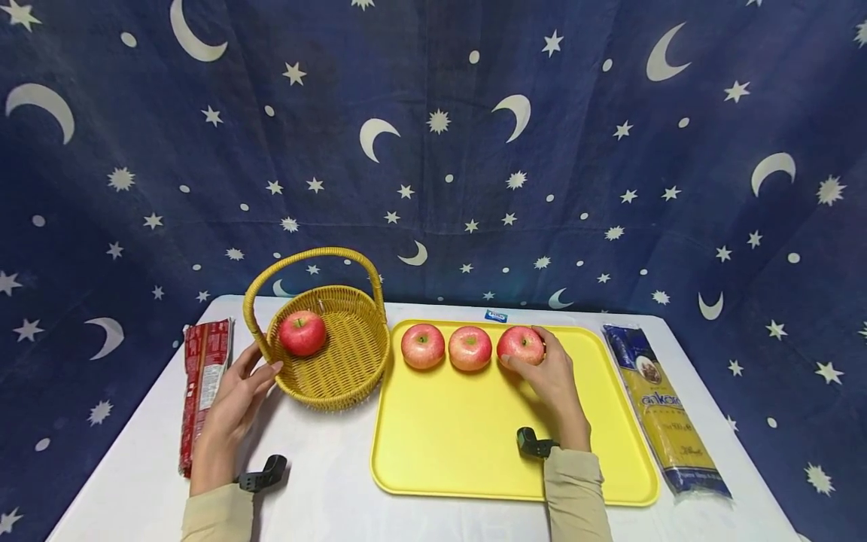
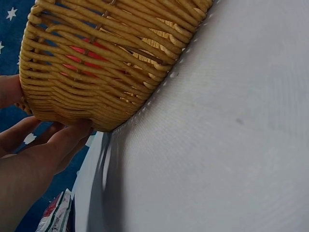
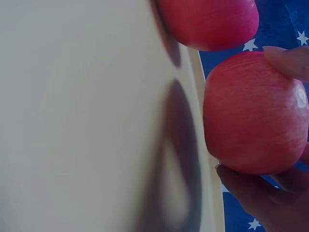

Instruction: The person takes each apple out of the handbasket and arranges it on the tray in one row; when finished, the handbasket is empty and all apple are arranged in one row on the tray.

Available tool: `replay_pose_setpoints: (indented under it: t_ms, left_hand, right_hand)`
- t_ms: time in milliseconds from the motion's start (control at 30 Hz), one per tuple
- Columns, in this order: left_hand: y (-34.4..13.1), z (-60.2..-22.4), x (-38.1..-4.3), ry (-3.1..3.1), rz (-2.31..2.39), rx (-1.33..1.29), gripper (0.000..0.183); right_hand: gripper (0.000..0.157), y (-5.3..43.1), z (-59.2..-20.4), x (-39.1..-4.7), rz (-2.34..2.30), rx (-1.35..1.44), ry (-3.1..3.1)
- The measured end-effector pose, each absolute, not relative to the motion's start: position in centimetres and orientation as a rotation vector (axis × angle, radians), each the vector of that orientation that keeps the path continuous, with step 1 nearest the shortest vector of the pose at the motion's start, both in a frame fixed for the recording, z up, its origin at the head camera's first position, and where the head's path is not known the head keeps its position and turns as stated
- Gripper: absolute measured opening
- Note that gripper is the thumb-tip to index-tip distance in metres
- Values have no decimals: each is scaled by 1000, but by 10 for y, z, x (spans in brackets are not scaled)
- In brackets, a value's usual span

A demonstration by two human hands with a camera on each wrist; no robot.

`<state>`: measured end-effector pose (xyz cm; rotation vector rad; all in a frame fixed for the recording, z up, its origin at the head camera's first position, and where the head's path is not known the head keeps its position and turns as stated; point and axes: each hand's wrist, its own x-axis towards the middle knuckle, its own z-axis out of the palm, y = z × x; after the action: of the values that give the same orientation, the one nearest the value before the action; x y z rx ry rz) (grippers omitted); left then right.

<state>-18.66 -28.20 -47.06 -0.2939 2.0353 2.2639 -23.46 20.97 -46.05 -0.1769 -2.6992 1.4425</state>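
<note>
On the table's left side stands a yellow wicker basket (image 1: 332, 399) with a tall arched handle, and one red apple (image 1: 302, 333) lies in it. My left hand (image 1: 235, 403) holds the basket's left rim by the handle's base; the left wrist view shows fingers (image 2: 72, 137) against the woven wall. Two apples sit side by side at the back of a yellow tray (image 1: 460, 436), a left apple (image 1: 423, 346) and a middle apple (image 1: 470, 348). Beside them my right hand (image 1: 552, 376) grips a third apple (image 3: 256, 113) between thumb and fingers. Whether this apple touches the tray I cannot tell.
A red packet (image 1: 203, 376) lies left of the basket. To the right of the tray is a yellow and blue pasta packet (image 1: 667, 414). A small blue wrapper (image 1: 496, 316) lies behind the tray, and a starry blue cloth (image 1: 433, 173) hangs at the back.
</note>
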Motion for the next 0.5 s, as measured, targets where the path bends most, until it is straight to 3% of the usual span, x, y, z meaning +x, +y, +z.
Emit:
replay_pose_setpoints:
  t_ms: [500]
  left_hand:
    - [-280, -471, -185, 2037, 2313, -238, 82]
  right_hand:
    - [87, 212, -472, -238, 1344, -152, -2752]
